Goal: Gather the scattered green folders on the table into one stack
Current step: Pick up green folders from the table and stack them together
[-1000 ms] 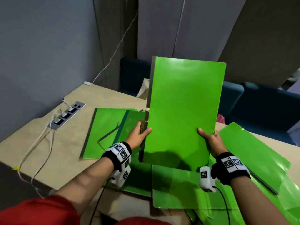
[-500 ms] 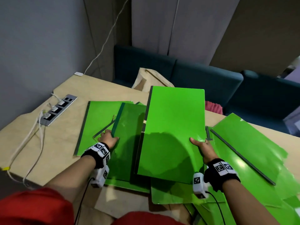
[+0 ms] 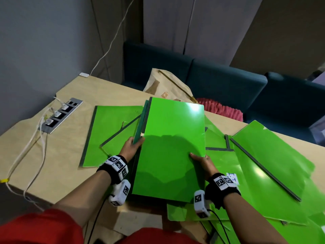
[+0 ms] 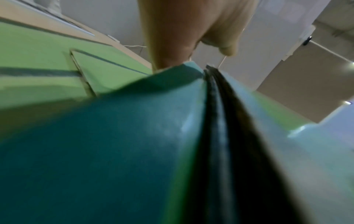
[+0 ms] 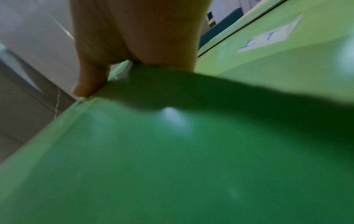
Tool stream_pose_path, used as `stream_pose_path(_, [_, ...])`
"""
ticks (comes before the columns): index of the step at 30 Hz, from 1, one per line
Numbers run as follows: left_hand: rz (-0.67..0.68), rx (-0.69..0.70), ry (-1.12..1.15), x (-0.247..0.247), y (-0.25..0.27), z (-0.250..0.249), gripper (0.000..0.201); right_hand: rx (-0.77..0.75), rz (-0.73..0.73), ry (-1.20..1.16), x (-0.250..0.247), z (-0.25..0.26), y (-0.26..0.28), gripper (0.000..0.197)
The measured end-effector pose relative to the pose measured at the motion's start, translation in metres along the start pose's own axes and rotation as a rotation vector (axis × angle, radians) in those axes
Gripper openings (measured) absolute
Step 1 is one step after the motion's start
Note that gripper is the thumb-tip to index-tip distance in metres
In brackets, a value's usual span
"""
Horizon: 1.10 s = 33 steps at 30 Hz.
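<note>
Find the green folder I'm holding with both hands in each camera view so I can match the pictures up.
Head: held folder at centre, left hand on its spine edge, right hand on the opposite edge.
Left wrist: fills the lower right, dark spine running up the middle.
Right wrist: fills the lower frame, thumb on its edge.
Shared landmark: white label beside the right wrist, upper right in the right wrist view; not in the left wrist view.

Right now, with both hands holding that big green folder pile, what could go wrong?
1. The held folders look glossy and the right hand grips only one edge, so one might slide out.
2. The left hand holds two spines not lined up, so the stack could end up crooked.
3. The folder at the near table edge overhangs it; a nudge might send it to the floor.
</note>
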<state>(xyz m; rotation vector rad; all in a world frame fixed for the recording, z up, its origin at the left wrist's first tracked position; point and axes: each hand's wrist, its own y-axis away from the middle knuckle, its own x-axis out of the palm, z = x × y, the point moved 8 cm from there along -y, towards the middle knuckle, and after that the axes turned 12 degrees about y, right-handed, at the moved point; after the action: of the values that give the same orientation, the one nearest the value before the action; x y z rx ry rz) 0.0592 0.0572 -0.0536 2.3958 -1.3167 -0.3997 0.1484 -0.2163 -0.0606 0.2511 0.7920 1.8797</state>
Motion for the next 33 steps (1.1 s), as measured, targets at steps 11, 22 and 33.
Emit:
stream_pose_path(11, [-0.13, 0.354, 0.001, -0.047, 0.028, -0.082, 0.087, -0.218, 0.001, 0.074, 0.032, 0.073, 0.023, 0.076])
stream_pose_path(22, [-0.064, 0.753, 0.119, -0.059, 0.101, -0.177, 0.032, -0.622, -0.18, 0.294, 0.02, 0.165, 0.051, 0.092])
stream_pose_path(33, [-0.039, 0.997, 0.205, -0.071, 0.14, -0.227, 0.037, -0.827, -0.022, 0.226, 0.025, 0.222, 0.09, 0.063])
